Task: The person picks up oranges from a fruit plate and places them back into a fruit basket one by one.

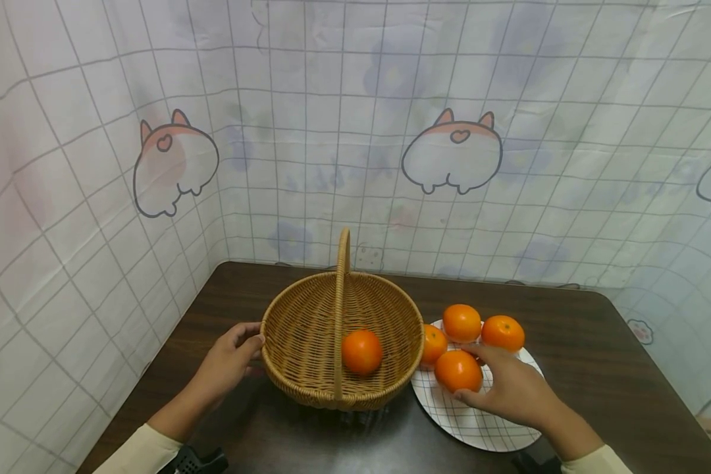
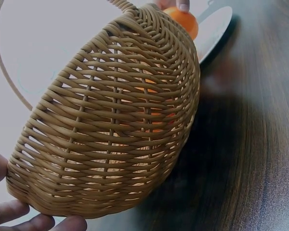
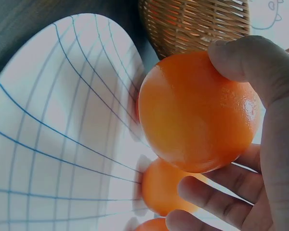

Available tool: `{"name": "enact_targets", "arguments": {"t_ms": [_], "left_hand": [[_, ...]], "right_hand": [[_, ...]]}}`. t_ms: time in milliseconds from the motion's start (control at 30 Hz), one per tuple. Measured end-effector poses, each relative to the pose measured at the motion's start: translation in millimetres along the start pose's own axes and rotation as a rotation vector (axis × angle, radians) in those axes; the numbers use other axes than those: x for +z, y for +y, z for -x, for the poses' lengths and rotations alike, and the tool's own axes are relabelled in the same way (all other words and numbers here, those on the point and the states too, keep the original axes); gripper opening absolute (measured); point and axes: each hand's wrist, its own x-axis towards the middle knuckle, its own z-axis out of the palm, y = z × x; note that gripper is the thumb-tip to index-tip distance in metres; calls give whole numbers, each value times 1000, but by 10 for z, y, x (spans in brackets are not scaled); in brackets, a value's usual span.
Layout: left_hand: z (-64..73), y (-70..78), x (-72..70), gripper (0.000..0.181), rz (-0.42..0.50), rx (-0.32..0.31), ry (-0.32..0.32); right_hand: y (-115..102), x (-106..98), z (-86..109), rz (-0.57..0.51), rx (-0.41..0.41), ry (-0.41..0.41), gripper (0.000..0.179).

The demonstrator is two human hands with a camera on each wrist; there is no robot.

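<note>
The left hand [image 1: 231, 359] is gripping the basket [image 1: 302, 329] by its nearest rim, thumb and fingers closing on it, probably steadying it. The right hand [image 1: 518, 388] is holding an orange [image 1: 457, 370], thumb and fingers parting only as wide as the fruit, a spread likely suiting its round, slick shape; whether it is touching the plate [image 1: 492, 428] below that hand, I cannot tell. Three other oranges [image 1: 502, 333] are sitting around the right fingertips; a lone orange [image 1: 361, 352] is resting in the basket, between the hands. The held one is looking plump and smooth, shining near the palm.
</note>
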Motion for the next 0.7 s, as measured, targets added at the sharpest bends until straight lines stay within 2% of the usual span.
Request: {"name": "enact_targets", "arguments": {"t_ms": [700], "left_hand": [[0, 13, 4, 48, -35, -5, 12]], "right_hand": [[12, -261, -107, 15, 24, -17, 87]]}}
